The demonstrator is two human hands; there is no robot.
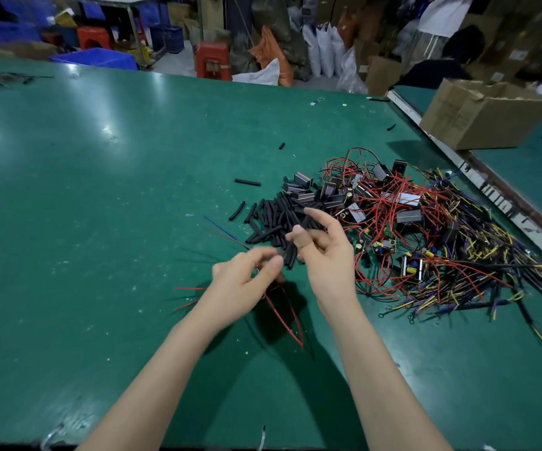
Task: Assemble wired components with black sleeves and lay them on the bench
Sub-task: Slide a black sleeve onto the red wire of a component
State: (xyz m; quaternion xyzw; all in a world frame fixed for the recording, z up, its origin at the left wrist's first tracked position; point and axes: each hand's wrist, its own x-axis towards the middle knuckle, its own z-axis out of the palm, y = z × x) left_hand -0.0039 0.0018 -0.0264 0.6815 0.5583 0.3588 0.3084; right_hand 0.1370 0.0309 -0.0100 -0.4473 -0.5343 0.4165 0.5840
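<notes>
Above the green counter (100,190), the right hand (325,255) pinches a short black sleeve (290,255) in its fingers, long axis tilted, lower end toward the person. The left hand (246,281) pinches thin red wires (284,315) trailing down toward the person. Loose sleeves (272,219) and wired parts (409,229) lie piled just beyond.
</notes>
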